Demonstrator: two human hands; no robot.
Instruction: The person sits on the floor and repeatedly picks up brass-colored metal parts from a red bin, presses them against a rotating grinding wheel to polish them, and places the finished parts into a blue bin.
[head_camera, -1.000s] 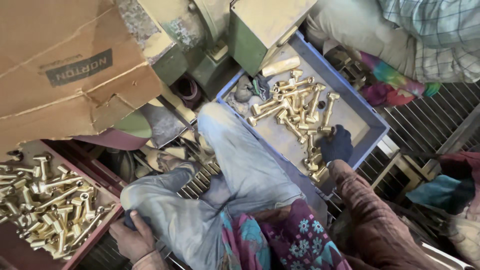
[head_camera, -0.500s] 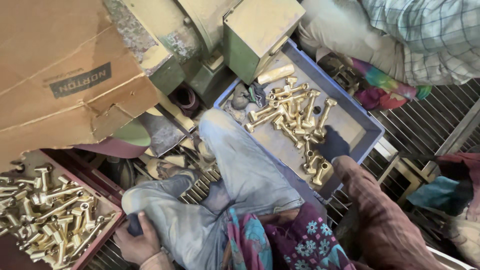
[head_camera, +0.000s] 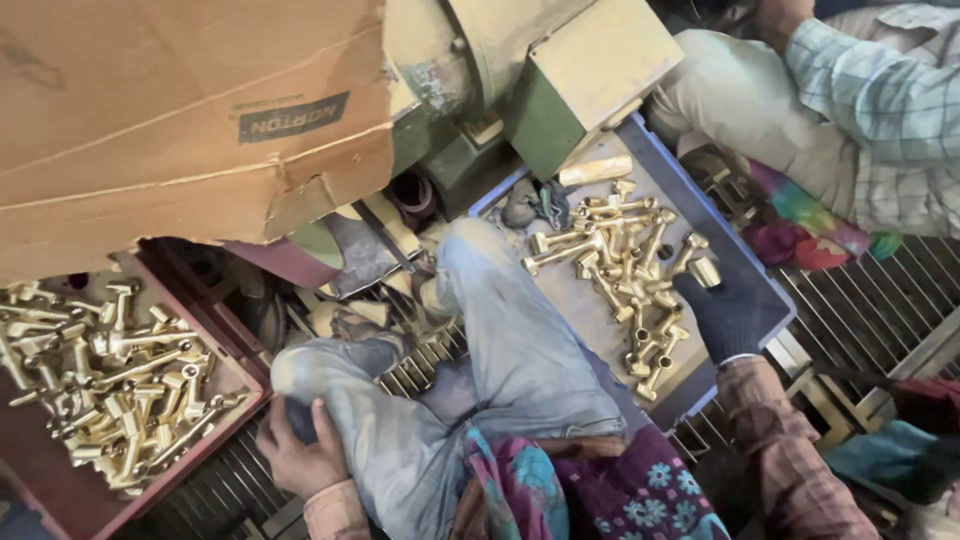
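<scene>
Head view: gloved right hand rests over brass fittings.

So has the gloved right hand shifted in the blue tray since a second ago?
Yes. The right hand has slid from the brass fittings at mid-tray toward the blue tray's right rim.

Two trays of many brass fittings, one cardboard box, one machine
</scene>
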